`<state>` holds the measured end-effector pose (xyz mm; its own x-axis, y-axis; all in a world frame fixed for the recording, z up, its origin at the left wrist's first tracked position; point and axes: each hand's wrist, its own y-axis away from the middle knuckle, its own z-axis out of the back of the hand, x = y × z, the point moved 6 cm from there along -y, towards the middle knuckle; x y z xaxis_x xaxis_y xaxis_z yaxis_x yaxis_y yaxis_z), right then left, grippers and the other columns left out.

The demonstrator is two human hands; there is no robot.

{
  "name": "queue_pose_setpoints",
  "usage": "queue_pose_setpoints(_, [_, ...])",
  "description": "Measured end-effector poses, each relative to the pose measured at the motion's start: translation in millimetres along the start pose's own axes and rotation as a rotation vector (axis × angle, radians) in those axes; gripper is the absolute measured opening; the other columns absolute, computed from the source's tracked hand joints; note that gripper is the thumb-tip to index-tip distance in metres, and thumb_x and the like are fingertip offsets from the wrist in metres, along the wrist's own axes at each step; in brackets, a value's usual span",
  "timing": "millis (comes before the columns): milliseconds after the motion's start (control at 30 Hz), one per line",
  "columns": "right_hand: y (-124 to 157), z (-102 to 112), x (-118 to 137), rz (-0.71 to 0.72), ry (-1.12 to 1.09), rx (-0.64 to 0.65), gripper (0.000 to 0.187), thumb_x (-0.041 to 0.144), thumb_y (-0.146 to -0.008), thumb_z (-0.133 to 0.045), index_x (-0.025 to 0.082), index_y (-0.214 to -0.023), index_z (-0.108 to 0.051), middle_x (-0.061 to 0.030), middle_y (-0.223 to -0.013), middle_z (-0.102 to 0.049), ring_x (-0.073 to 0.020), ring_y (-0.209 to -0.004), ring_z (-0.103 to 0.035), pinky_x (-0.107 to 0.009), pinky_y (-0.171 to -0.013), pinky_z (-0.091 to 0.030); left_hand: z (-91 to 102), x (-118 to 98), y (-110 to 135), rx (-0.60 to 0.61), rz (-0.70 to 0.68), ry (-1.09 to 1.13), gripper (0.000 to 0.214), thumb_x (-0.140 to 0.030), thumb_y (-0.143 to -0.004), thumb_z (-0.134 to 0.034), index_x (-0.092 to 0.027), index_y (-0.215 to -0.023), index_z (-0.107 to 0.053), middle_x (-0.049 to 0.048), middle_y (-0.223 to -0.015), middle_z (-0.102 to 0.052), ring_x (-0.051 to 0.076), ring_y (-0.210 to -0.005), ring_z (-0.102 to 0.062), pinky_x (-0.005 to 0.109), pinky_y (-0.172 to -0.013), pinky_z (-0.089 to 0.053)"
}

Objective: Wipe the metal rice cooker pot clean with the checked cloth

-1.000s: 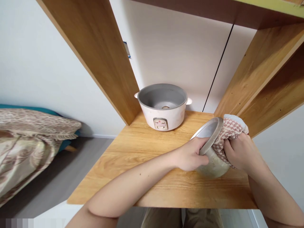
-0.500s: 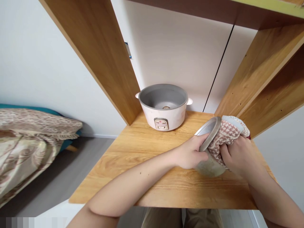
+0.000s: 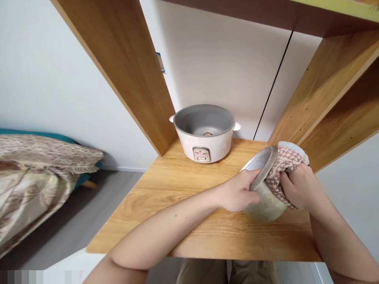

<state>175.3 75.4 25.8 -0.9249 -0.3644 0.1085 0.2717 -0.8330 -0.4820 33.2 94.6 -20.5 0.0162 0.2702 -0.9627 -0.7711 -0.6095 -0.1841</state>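
My left hand (image 3: 241, 190) grips the rim of a metal rice cooker inner pot (image 3: 266, 207), which is tilted over the wooden tabletop with its mouth facing up and to the left. Bunched in my right hand (image 3: 300, 187) is a cloth (image 3: 286, 159) with a brown-and-white checked pattern and a pale blue side. It presses against the pot's outer wall just under the rim. Behind them stands the white rice cooker body (image 3: 204, 144), lidless, its grey inside showing the round heating centre.
The wooden tabletop (image 3: 151, 201) is framed by a wooden upright (image 3: 118, 71) on the left and wooden panels (image 3: 299, 102) on the right. A shelf (image 3: 245, 12) crosses above. Far left, a patterned blanket (image 3: 38, 185) covers blue furniture on a grey floor.
My right hand and the cloth have shifted slightly right along the pot's outside. The pot has turned a little, exposing more of its wall. My left hand keeps its hold on the rim.
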Motion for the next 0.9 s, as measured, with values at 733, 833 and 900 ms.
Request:
queue_pose_setpoints(733, [22, 4, 40, 0.342, 0.325, -0.162, 0.035, 0.014, -0.083, -0.041, 0.02, -0.05, -0.052, -0.004, -0.046, -0.048, -0.0157, -0.049, -0.028, -0.035, -0.058, -0.009, -2.5, -3, -2, 0.015, -0.063, 0.094, 0.038, -0.011, -0.057, -0.051, -0.016, -0.094, -0.059, -0.002, -0.081, -0.058, 0.017, -0.076, -0.05, 0.029, -0.071, -0.044])
queue_pose_setpoints(833, [17, 2, 29, 0.267, 0.217, -0.124, 0.035, 0.016, -0.085, -0.041, 0.02, -0.052, -0.05, -0.0022, -0.047, -0.05, -0.015, -0.049, -0.034, -0.034, -0.056, -0.013, -2.9, 0, -1, 0.014, -0.033, 0.104, 0.036, -0.01, -0.057, -0.051, -0.017, -0.092, -0.058, -0.0046, -0.074, -0.053, 0.015, -0.072, -0.047, 0.027, -0.067, -0.042])
queue_pose_setpoints(900, [13, 2, 19, 0.184, 0.133, -0.114, 0.033, 0.017, -0.086, -0.042, 0.02, -0.054, -0.049, -0.0014, -0.05, -0.053, -0.0144, -0.05, -0.04, -0.033, -0.056, -0.018, -3.2, 1, 0, 0.013, -0.018, 0.104, 0.034, -0.01, -0.057, -0.052, -0.017, -0.089, -0.057, -0.0053, -0.072, -0.052, 0.015, -0.072, -0.047, 0.026, -0.068, -0.042])
